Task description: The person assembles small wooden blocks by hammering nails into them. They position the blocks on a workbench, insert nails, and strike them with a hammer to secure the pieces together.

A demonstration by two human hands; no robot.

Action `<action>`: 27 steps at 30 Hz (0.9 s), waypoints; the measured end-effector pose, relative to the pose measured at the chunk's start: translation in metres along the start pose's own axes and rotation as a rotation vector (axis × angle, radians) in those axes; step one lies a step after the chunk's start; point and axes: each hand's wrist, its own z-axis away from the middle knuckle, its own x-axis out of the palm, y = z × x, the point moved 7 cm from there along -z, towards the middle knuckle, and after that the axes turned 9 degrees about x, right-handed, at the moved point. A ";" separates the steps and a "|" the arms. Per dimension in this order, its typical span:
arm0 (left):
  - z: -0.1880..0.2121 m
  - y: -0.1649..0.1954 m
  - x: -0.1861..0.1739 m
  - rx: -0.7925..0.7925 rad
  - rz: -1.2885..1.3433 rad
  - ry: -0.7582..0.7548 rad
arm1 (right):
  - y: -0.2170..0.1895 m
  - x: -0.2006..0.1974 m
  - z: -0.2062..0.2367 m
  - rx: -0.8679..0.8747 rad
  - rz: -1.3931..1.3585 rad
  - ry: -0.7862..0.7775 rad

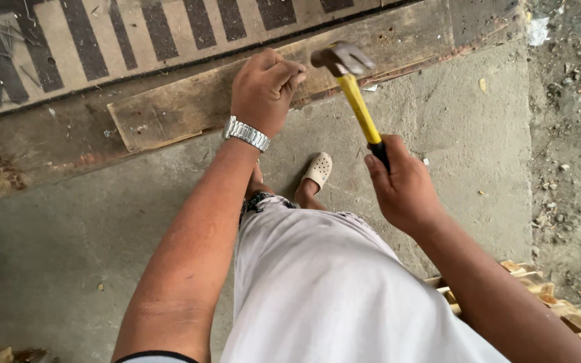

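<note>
While our left hand (263,91) pinches closed, resting on the weathered wooden plank (189,107), our right hand (401,191) grips the yellow-handled steel hammer (354,91), its head raised just beside the left fingers.

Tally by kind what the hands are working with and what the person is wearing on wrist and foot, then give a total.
Hammer, yellow handle, in the right hand: 1
Wooden plank, under the left hand: 1
Metal wristwatch: 1
Pale perforated shoe: 1
Total: 4
</note>
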 end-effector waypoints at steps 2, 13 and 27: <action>0.001 0.003 0.000 -0.010 -0.024 -0.041 | 0.011 -0.009 0.005 -0.030 -0.044 0.053; -0.013 -0.003 -0.005 0.029 -0.398 -0.566 | 0.099 -0.010 0.028 0.272 -0.376 -0.155; 0.001 -0.021 0.031 0.012 -0.481 -0.700 | 0.102 0.062 -0.019 0.412 -0.867 -0.432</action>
